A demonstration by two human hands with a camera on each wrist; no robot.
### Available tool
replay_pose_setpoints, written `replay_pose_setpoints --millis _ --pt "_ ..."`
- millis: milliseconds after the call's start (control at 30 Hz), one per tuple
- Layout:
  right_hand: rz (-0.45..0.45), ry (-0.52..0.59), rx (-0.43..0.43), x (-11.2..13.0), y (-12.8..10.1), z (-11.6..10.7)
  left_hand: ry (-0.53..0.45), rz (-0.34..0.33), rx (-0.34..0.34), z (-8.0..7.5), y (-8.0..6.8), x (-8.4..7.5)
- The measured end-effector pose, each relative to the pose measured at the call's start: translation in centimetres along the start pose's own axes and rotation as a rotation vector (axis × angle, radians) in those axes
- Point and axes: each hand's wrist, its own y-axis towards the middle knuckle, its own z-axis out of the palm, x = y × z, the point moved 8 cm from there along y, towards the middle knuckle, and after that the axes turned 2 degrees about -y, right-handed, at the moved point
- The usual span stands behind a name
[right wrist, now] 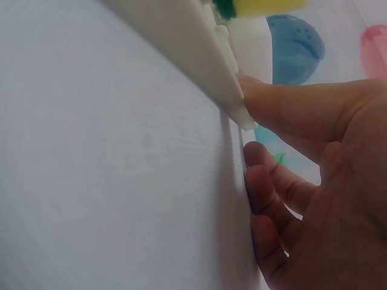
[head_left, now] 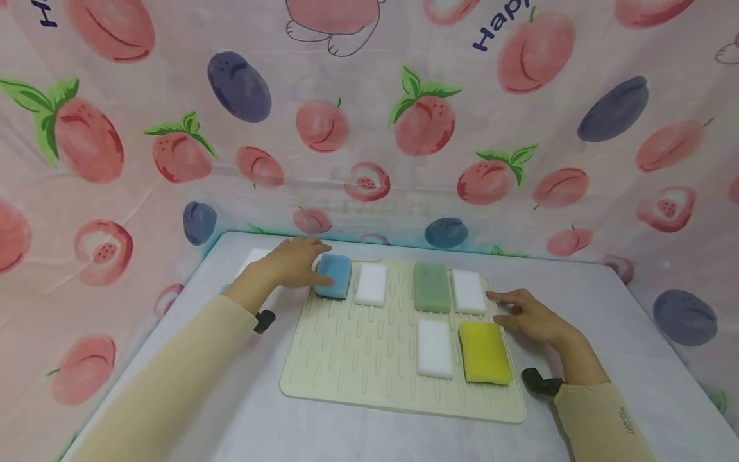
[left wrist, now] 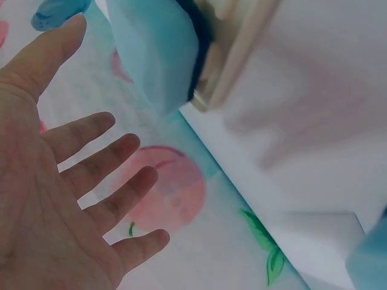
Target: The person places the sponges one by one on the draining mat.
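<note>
A cream ridged mat (head_left: 369, 359) lies on the table, bearing several sponges. My left hand (head_left: 296, 263) is spread at the blue sponge (head_left: 333, 276) on the mat's back left corner; in the left wrist view, the fingers (left wrist: 112, 157) are apart and grip nothing. Beside that sponge lies a white sponge (head_left: 372, 284). At the mat's right edge, my right hand (head_left: 534, 317) has its thumb (right wrist: 290, 109) touching the rim, with the other fingers loosely bent. Close to it are a second white sponge (head_left: 469, 292) and a yellow sponge (head_left: 486, 353) with a dark underside.
On the mat also lie a green sponge (head_left: 432, 287) and a third white sponge (head_left: 435, 348). Left of the mat, a white item (head_left: 256, 255) and a blue item (head_left: 226, 288) are mostly hidden by the left hand. A fruit-print curtain (head_left: 369, 128) hangs behind the table.
</note>
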Motion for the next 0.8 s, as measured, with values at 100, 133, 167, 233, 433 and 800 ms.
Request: replay_pose_setpoints --millis 100,133,167,233,433,800 --pt "-0.002 0.0 0.003 0.0 -0.1 0.0 0.004 -0.007 -0.007 -0.2 -0.3 0.7" --pt "-0.001 -0.001 0.001 0.0 -0.1 0.0 0.007 -0.01 -0.009 -0.3 -0.4 0.9" --pt "-0.001 -0.002 0.002 0.1 -0.1 0.0 0.007 -0.014 -0.011 -0.5 -0.5 1.1" --pt "-0.006 -0.006 0.001 0.1 -0.1 0.0 0.012 -0.02 -0.016 -0.6 -0.7 1.5" --pt "-0.015 -0.015 -0.007 0.3 -0.1 -0.2 0.033 -0.046 -0.016 -0.9 -1.1 2.8" --pt "-0.005 -0.008 -0.004 0.0 0.2 0.0 0.031 -0.089 0.009 -0.7 -1.7 4.9"
